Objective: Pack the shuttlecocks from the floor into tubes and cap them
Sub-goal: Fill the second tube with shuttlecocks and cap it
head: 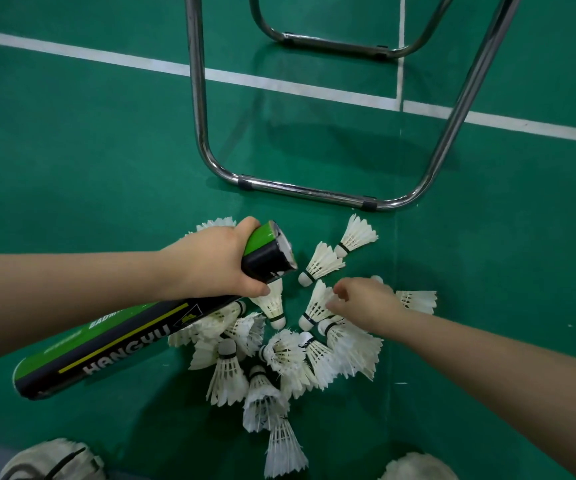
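My left hand [217, 261] grips a green and black tube [134, 337] marked HANGYU near its open end, which points up and to the right over the pile. Several white feather shuttlecocks [279, 351] lie scattered on the green floor below both hands. My right hand [366, 301] reaches down into the pile, its fingertips pinching the feather skirt of one shuttlecock [316, 306] that lies with its cork toward me. Two more shuttlecocks [324, 263] rest just beyond the tube mouth. No cap is visible.
A chrome chair frame [314, 192] stands on the floor just beyond the pile, with a second leg bar [335, 45] farther back. White court lines [279, 84] cross the green mat. My knees [54, 462] show at the bottom edge.
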{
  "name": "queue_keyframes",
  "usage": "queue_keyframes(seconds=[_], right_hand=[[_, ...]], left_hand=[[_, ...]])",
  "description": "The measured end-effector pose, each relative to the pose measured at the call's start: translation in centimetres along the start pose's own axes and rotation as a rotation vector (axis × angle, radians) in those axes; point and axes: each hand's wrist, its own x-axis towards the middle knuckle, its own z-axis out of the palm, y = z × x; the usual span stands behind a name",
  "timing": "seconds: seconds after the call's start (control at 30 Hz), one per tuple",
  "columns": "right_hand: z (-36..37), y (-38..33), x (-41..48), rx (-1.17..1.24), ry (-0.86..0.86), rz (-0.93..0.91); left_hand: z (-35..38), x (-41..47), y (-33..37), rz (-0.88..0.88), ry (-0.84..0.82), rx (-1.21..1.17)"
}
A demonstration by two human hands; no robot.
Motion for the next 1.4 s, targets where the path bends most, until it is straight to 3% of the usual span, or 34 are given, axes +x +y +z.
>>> queue_keyframes(seconds=[0.37,0.53,0.7,0.8,0.97,1.07,1.27,1.4], right_hand=[[0.5,0.8,0.5,0.221,0.042,0.021],[-1.0,0.8,-0.2,0.649,0.237,-0.002],[-4.5,-0.8,-0.8,1.077,0.601,-0.086],[-6.4,-3.1,-2.1,1.163,0.662,-0.198],[-5.7,-6.1,-3.7,0.928,0.433,-0.401],[-5.3,-6.2,-3.7,0.913,0.346,-0.416],[-5.7,-6.4,-4.0,0.903,-0.056,-0.460],[-5.1,-6.8,-3.7,0.842,-0.210,-0.413]], left_hand=[[0.3,0.6,0.3,-0.004,-0.003,-0.036],[0.4,0.7,0.1,-0.010,-0.003,-0.027],[0.3,0.8,-0.2,-0.020,-0.006,-0.043],[0.4,0.8,-0.3,-0.019,-0.013,-0.041],[0.5,0.9,0.1,0.013,0.003,-0.050],[0.5,0.9,0.4,0.037,0.022,-0.044],[0.7,0.5,0.3,0.067,0.015,0.008],[1.2,0.0,0.3,0.092,-0.026,0.117]])
